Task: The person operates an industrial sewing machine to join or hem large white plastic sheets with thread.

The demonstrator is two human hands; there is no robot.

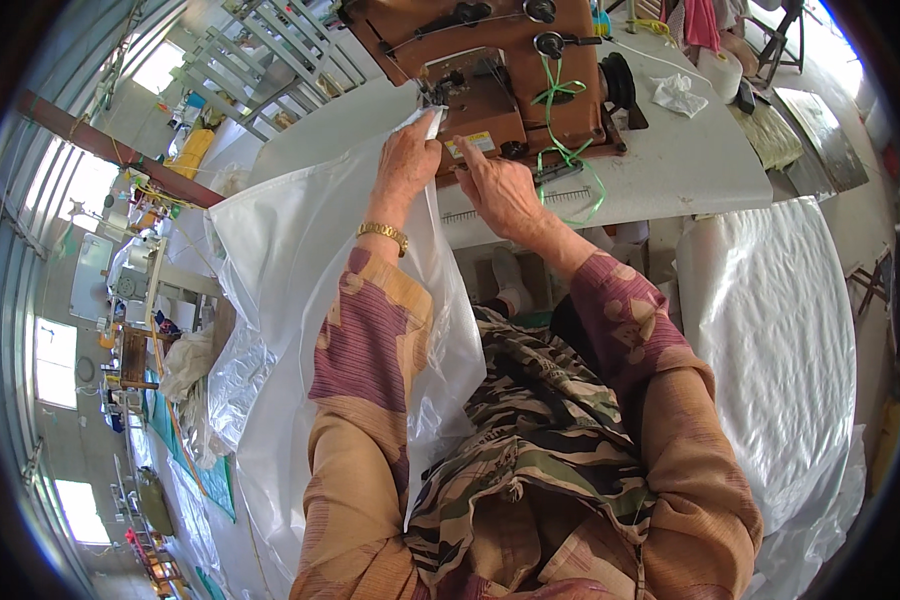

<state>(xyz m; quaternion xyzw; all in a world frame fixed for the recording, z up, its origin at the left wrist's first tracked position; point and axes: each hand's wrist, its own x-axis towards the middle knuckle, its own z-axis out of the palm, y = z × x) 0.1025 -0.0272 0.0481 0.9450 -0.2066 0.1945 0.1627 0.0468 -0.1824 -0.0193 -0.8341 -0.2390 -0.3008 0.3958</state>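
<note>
A large white plastic sheet (310, 240) lies over the left of the table and hangs down past my lap. My left hand (406, 165), with a gold watch band (384, 237) at the wrist, is closed on the sheet's folded edge, close to the needle area of a brown sewing machine (560, 80). To the right of that edge, my right hand (500, 195) rests against the front of the machine's base. Its index finger is stretched out and nothing shows in its grasp; the other fingers are partly hidden.
Green string (560, 95) hangs from the machine. On the grey table (660, 180) lies a crumpled white scrap (680, 95). A stack of white sheeting (770, 340) stands at my right. Metal racks (260, 60) are beyond the table at the far left.
</note>
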